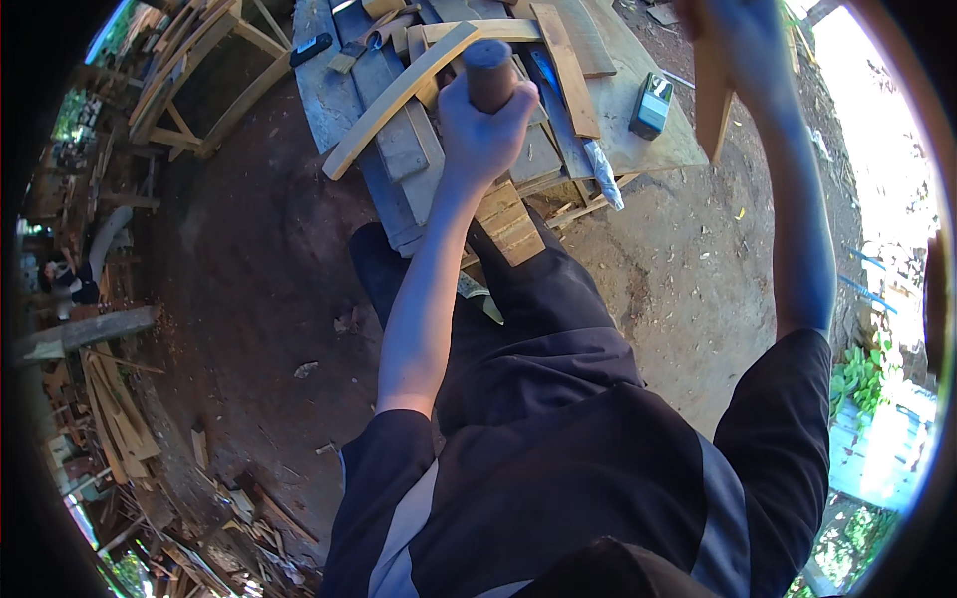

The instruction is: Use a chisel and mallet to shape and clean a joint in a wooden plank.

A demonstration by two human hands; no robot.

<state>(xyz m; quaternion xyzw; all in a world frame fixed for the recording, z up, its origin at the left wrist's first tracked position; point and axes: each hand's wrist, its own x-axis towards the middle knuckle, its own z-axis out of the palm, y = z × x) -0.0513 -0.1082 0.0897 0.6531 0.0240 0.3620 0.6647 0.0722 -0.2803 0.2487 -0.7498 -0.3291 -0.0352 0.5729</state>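
Observation:
My left hand (pixel 481 135) is closed round a thick dark cylinder (pixel 489 72), its blunt round end facing up; the cylinder's lower part is hidden by my fist. It stands over the plank-topped workbench (pixel 653 149). A pale curved strip of wood (pixel 404 98) lies just left of that hand. High at the right, beyond the bench edge, my right hand (pixel 743 60) is raised and partly blurred. A flat, tapering piece of wood (pixel 712 95) is in its grip, narrow end down. Below my left fist a wooden block (pixel 510 221) juts toward my legs.
On the bench lie a small dark box with a teal face (pixel 651 106), a crumpled clear plastic wrapper (pixel 603 174), a black object (pixel 310 50) and several boards (pixel 566 70). A wooden frame (pixel 214 90) stands far left. Wood scraps (pixel 118 414) cover the left ground.

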